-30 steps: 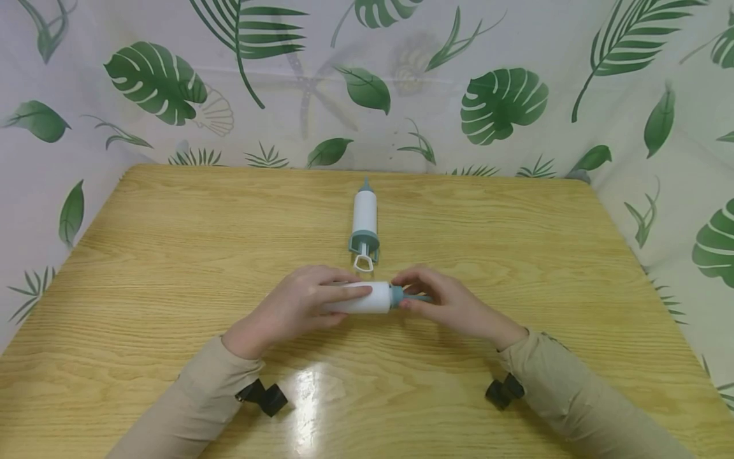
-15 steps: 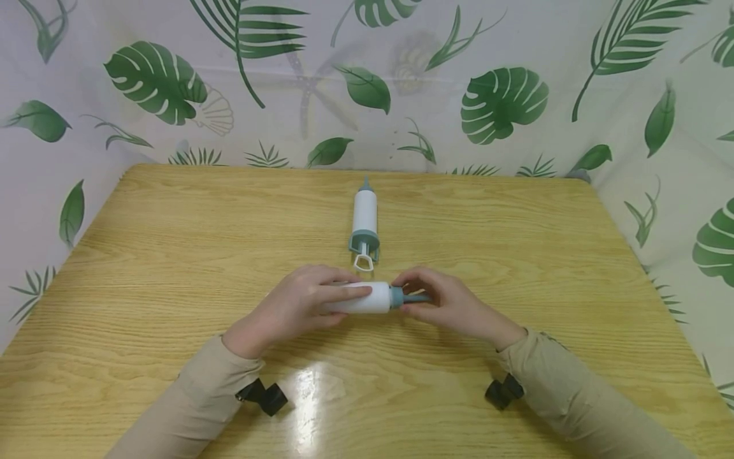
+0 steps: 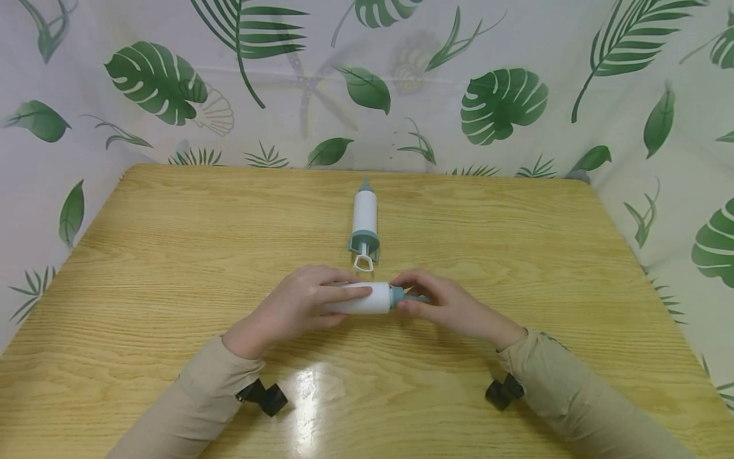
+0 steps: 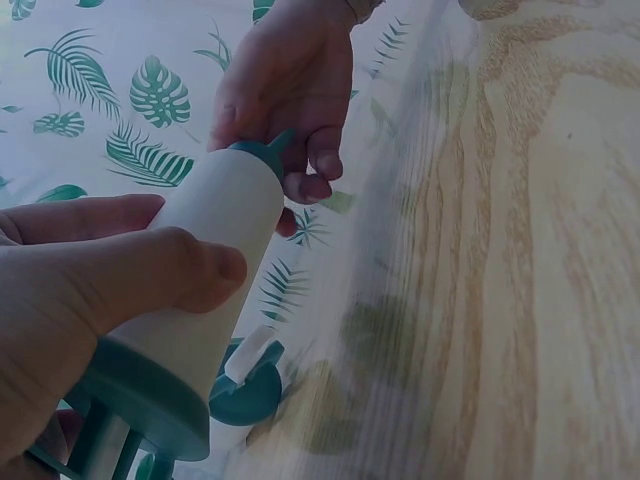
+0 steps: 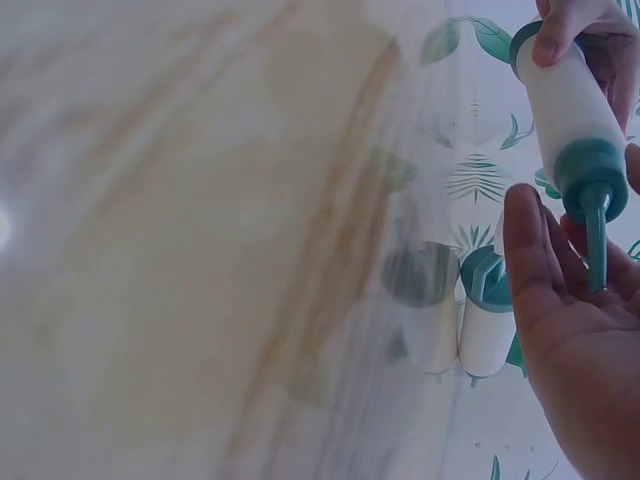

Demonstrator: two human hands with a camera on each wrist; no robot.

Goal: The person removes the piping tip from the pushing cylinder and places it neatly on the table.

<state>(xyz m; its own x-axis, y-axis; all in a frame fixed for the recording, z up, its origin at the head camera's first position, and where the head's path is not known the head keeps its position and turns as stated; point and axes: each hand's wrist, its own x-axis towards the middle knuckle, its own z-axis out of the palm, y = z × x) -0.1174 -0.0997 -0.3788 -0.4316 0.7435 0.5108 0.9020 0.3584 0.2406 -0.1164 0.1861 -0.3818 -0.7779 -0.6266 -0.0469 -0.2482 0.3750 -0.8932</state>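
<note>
My left hand (image 3: 304,303) grips the white barrel of an icing syringe (image 3: 373,298), its thumb along the barrel in the left wrist view. The syringe lies sideways above the table, its nozzle towards the right. A teal collar and part of the plunger frame (image 4: 140,400) show below that hand. My right hand (image 3: 447,303) has thumb and fingers around the teal nozzle cap (image 3: 397,297), with the thin nozzle (image 5: 595,240) extending towards the palm. A second, matching syringe (image 3: 365,213) rests on the table just beyond both hands, nozzle away from me and white pull ring near.
The wooden table (image 3: 189,242) reaches back to a white leaf-printed cloth (image 3: 424,121), which also hangs at both sides. Black wrist devices (image 3: 269,398) hang under the sleeves. Light glares on the table's near part.
The right thumb and fingers shift slightly around the nozzle cap. The left hand, the held syringe and the second syringe stay in place.
</note>
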